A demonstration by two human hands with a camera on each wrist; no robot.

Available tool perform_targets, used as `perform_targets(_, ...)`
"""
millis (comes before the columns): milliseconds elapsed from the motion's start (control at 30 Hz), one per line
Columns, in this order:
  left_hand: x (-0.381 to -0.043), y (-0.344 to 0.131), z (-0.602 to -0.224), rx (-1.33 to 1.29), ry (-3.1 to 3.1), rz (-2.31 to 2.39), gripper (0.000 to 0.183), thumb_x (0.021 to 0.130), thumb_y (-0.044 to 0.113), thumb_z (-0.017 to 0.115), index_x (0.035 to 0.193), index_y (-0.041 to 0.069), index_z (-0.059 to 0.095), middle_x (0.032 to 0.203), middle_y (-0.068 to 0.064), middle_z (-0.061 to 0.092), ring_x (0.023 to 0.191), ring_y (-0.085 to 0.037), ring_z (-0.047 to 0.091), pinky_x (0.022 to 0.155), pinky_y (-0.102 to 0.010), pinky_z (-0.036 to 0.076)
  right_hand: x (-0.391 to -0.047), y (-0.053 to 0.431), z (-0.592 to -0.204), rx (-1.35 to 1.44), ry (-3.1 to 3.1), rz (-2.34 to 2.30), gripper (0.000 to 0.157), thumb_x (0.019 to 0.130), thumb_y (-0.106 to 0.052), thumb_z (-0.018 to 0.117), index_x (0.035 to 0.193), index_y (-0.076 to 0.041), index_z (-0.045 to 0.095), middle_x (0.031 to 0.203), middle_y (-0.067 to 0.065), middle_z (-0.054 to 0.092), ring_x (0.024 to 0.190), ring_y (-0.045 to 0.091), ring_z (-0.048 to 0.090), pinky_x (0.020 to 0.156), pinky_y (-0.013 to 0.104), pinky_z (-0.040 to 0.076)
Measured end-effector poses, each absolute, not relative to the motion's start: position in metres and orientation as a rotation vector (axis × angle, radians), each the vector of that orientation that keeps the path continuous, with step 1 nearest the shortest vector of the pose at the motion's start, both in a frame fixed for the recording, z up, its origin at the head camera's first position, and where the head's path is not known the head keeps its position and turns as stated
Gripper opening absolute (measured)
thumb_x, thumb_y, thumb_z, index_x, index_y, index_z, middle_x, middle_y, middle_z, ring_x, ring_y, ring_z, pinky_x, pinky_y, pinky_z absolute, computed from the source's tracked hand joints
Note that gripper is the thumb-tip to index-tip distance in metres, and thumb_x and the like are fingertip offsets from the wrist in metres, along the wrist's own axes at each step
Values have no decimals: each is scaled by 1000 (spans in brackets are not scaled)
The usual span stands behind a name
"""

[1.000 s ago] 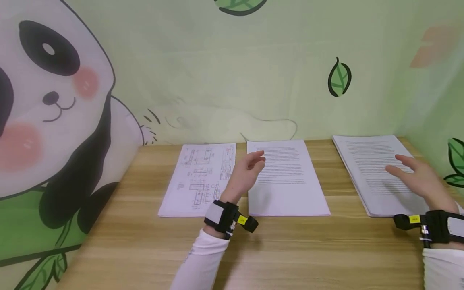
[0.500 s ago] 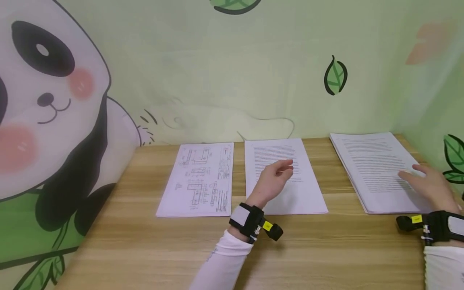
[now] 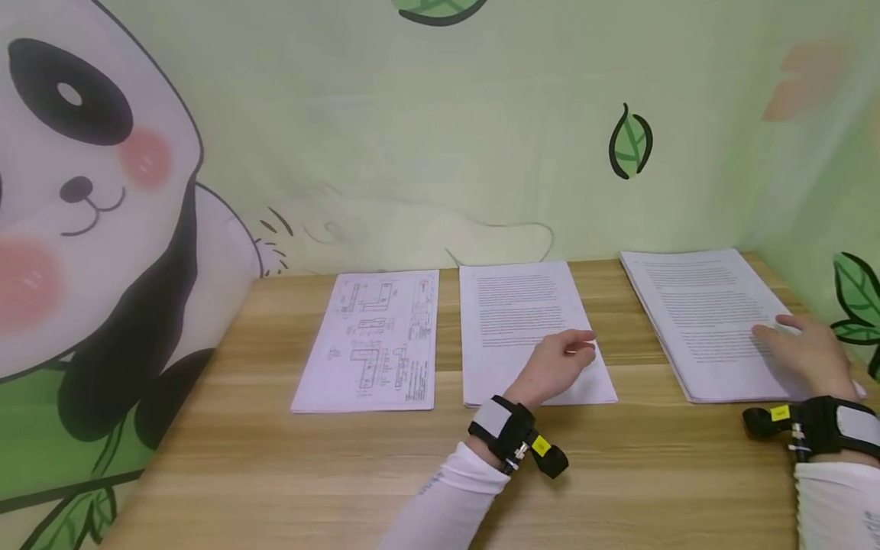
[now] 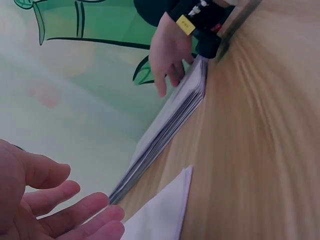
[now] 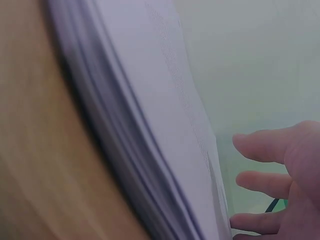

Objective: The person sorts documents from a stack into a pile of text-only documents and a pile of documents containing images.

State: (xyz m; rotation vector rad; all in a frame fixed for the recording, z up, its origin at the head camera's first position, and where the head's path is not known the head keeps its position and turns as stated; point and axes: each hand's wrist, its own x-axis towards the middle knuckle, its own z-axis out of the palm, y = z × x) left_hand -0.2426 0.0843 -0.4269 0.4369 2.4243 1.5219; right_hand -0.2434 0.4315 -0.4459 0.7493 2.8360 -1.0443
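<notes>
Drawing (image 3: 344,336): flat on the table (image 3: 275,473), long axis running away from me, lettering sideways, too small to read.
Text sheet (image 3: 516,305): mid-table, lengthwise away, print lines running across.
Left hand (image 3: 553,368): over its near right corner, fingers loosely bent, thumb apart.
Stack (image 3: 708,313): right, thicker, far end slanting left.
Right hand (image 3: 811,353): at its right side, fingers spread; contact I can't tell.

White drawing sheet (image 3: 371,336) with thin dark line diagrams. White middle page (image 3: 522,317) with rows of dark print; likewise right stack (image 3: 715,328), with greyish layered edges. Tabletop (image 3: 309,473) in tan-brown streaky woodgrain. Wall (image 3: 412,137) pale green; printed with black-and-white panda (image 3: 103,221), pink-cheeked, and black-outlined green leaf (image 3: 630,145). Left sleeve (image 3: 447,504) and right sleeve (image 3: 839,500) white. Wrist straps (image 3: 520,435) black, with light grey patches, yellow labels (image 3: 541,445).
</notes>
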Motion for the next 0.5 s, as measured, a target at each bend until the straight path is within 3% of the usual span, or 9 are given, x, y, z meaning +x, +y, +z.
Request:
perform_targets(300,-232,116,-440,468,2323,1519,32,92,25,54,122,16,62,113,2,67,93,-6,58,76,-23,49,-243,435,-446,690,2848,-1081,87,90,-55,38,141,14,20,141,46,17,125,62,19,99,71,21)
perform_targets(500,-230,133,-449,329,2182,1637,32,89,22,58,119,15,64,99,1,69,77,-8,60,64,-21,46,-244,436,-446,742,2824,-1123,85,91,-54,37,143,10,17,143,44,14,128,61,18,101,71,21)
